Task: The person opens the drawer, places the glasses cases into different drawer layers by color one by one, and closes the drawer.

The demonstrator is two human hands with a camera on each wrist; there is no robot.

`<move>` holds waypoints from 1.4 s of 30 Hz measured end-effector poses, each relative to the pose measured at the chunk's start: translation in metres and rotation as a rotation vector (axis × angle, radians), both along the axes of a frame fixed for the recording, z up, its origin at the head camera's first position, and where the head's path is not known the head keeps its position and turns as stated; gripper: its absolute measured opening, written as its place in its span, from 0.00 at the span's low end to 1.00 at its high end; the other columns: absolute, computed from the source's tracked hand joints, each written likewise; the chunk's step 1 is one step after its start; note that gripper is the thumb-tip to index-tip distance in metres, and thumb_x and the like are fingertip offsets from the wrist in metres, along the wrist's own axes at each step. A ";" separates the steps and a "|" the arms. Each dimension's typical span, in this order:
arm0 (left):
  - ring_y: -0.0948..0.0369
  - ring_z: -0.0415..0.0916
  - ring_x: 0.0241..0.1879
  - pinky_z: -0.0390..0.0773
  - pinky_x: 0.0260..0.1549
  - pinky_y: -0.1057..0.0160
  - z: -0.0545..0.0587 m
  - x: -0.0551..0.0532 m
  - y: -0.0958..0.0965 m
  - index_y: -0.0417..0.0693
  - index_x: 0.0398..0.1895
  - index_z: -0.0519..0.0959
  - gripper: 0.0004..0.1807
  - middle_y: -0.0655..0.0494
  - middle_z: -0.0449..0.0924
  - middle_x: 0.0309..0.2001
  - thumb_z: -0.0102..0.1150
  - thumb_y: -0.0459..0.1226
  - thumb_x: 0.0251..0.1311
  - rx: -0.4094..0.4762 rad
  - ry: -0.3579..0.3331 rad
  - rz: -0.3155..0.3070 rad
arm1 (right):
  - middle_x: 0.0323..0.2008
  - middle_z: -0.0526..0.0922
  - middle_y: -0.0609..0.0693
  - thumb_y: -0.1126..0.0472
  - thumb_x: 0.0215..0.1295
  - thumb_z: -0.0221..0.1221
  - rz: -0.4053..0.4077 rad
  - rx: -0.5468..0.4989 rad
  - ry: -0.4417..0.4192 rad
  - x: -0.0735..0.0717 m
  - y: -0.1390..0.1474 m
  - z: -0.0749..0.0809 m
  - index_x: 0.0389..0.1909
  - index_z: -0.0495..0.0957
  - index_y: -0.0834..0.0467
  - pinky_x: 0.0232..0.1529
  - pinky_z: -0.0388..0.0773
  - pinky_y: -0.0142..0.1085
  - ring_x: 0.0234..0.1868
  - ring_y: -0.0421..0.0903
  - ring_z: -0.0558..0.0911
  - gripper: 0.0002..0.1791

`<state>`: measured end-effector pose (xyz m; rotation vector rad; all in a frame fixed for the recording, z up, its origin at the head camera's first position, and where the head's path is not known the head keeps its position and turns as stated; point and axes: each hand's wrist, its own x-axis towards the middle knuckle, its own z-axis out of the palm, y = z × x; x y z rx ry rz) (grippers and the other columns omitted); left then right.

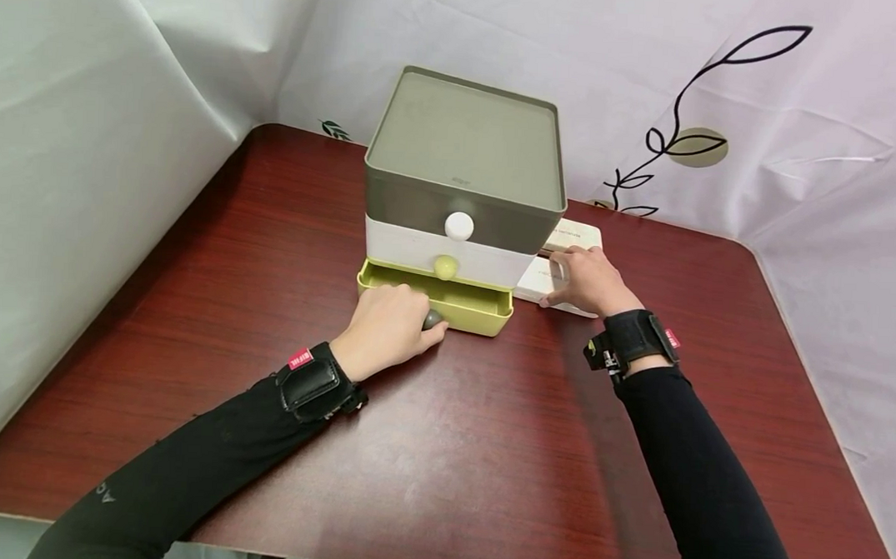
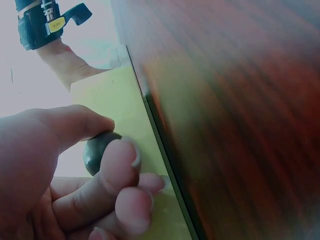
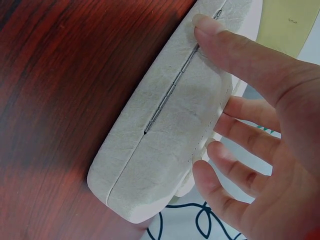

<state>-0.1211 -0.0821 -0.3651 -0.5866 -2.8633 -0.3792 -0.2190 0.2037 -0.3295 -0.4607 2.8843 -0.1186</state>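
Observation:
In the head view my left hand [image 1: 389, 327] grips the dark grey round knob [image 1: 432, 320] of the yellow-green bottom drawer [image 1: 476, 318], which stands partly pulled out. The left wrist view shows thumb and fingers around that knob [image 2: 96, 155]. On the right, my right hand [image 1: 589, 281] is at the nearer of two off-white cases, a hinged glasses case [image 3: 160, 115]. Its thumb lies across the hinge side, and the other fingers are spread and slightly bent over the top. Whether those fingers touch the case I cannot tell.
A three-tier drawer box [image 1: 469, 139] stands at the back of the dark red table [image 1: 269, 247], with a white middle drawer [image 1: 404, 243] and a grey top one. Behind the nearer case lies the second off-white case [image 1: 576, 233]. White curtains surround the table.

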 end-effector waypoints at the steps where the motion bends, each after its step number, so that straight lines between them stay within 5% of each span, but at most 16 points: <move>1: 0.58 0.67 0.12 0.61 0.09 0.58 0.000 0.000 0.000 0.58 0.03 0.60 0.29 0.62 0.62 0.08 0.61 0.52 0.54 0.000 0.001 -0.001 | 0.52 0.77 0.61 0.51 0.46 0.73 -0.002 0.000 -0.001 0.000 0.000 0.000 0.49 0.75 0.61 0.44 0.71 0.54 0.54 0.63 0.69 0.30; 13: 0.58 0.66 0.13 0.61 0.08 0.58 -0.001 0.010 -0.002 0.58 0.04 0.61 0.28 0.62 0.63 0.10 0.63 0.52 0.53 0.004 0.053 -0.022 | 0.56 0.76 0.62 0.51 0.45 0.74 -0.002 -0.001 0.003 0.000 0.001 0.000 0.52 0.75 0.61 0.46 0.72 0.55 0.55 0.63 0.68 0.33; 42: 0.60 0.63 0.11 0.58 0.08 0.59 0.002 0.030 -0.006 0.59 0.03 0.58 0.30 0.64 0.60 0.08 0.62 0.52 0.54 -0.002 0.031 -0.036 | 0.57 0.75 0.63 0.50 0.46 0.73 -0.004 0.008 -0.011 -0.002 0.001 0.000 0.54 0.74 0.61 0.47 0.71 0.55 0.57 0.64 0.68 0.35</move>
